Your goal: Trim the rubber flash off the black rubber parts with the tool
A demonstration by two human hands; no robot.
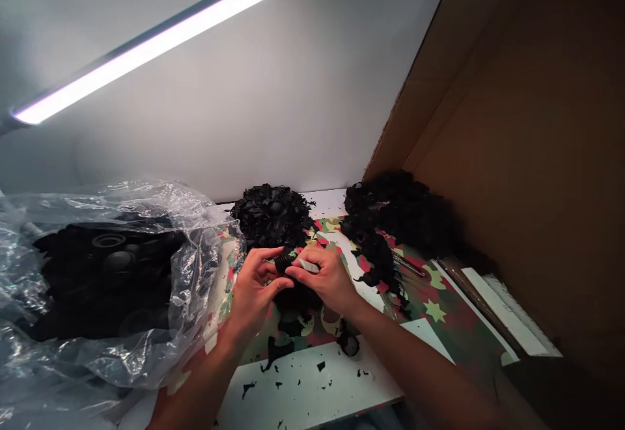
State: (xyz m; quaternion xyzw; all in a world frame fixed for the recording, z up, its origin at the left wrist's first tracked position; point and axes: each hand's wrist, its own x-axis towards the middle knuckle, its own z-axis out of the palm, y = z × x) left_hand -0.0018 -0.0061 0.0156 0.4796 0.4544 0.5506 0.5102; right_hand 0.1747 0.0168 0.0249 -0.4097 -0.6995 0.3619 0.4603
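Observation:
Between the thumb and fingers of my left hand sits a small black ribbed part, round in outline. My right hand pinches a slim pale tool, its near end against the black part; the tip is hidden, so I cannot tell its kind. Below the hands lie black scraps on a camouflage-patterned sheet. Just beyond them rises a heap of black shavings.
At left, a clear plastic bag holds black round parts. More black pieces pile up at right, near a cardboard wall. A metal tool and white strip lie there. A tube lamp hangs above.

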